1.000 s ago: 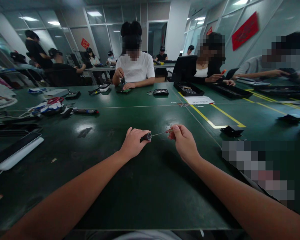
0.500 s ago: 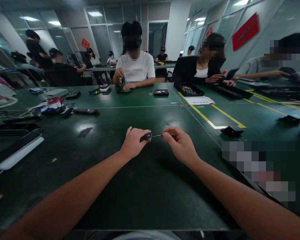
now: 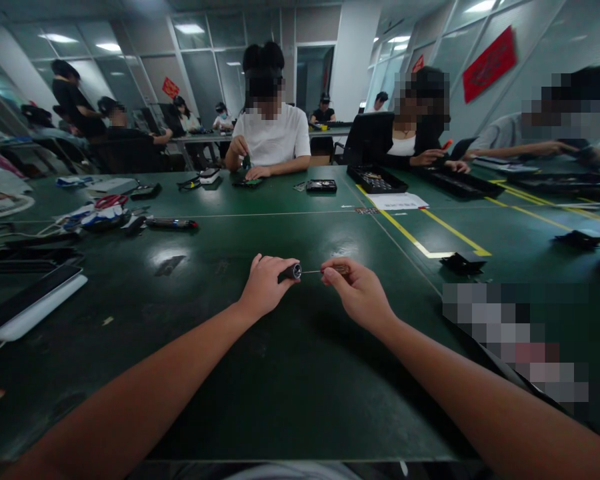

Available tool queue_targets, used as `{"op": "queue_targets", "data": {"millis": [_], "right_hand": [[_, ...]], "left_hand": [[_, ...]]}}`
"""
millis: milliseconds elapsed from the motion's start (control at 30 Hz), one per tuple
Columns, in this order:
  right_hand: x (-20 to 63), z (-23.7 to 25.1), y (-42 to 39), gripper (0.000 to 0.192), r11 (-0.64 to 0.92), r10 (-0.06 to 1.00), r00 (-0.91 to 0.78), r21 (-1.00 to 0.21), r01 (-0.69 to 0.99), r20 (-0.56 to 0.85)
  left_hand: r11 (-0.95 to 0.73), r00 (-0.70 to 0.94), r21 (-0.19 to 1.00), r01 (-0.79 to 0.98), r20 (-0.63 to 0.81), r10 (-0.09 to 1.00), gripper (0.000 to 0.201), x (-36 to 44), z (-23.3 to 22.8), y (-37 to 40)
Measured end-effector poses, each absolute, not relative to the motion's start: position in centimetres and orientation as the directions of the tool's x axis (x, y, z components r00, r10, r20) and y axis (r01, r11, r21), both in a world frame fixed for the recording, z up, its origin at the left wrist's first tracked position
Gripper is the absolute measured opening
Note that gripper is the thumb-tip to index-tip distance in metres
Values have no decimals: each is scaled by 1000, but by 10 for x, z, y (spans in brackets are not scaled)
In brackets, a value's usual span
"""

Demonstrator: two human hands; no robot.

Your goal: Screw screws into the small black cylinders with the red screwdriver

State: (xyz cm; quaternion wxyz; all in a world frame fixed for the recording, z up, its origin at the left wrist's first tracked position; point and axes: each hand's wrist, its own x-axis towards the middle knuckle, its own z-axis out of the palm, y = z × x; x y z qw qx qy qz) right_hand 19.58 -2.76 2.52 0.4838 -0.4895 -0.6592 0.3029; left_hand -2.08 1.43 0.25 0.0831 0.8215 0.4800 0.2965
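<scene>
My left hand is closed around a small dark cylinder, whose round metallic end faces right and toward me. Opposite it, my right hand grips a screwdriver by its brownish handle. The thin metal shaft points left, and its tip meets the cylinder's end face. Both hands are raised over the green table, with a shadow below the right one. Most of the cylinder's body is hidden inside my left fingers.
Across the green table a person in a white shirt works. At left lie a black-and-white device, a dark pen-like tool and gloves. Black trays and a small black part are at right.
My right hand and the screwdriver handle have shifted or turned slightly, while the shaft still points into the cylinder's end. My left hand holds nearly the same place.
</scene>
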Motion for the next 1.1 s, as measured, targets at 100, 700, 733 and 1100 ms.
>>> {"op": "queue_targets", "data": {"millis": [100, 700, 733, 1100], "right_hand": [[199, 26, -28, 24, 359, 920, 2, -847, 393, 391], [201, 29, -29, 19, 430, 867, -21, -726, 536, 498], [201, 29, -30, 19, 430, 867, -22, -725, 538, 498], [203, 30, -27, 25, 366, 881, 90, -790, 491, 464]], "left_hand": [[-514, 352, 432, 741, 402, 845, 34, -21, 3, 15], [-471, 333, 478, 741, 347, 877, 32, -20, 6, 16], [-471, 331, 480, 740, 349, 876, 32, -20, 5, 16], [-513, 332, 588, 625, 395, 857, 31, -22, 11, 11]]}}
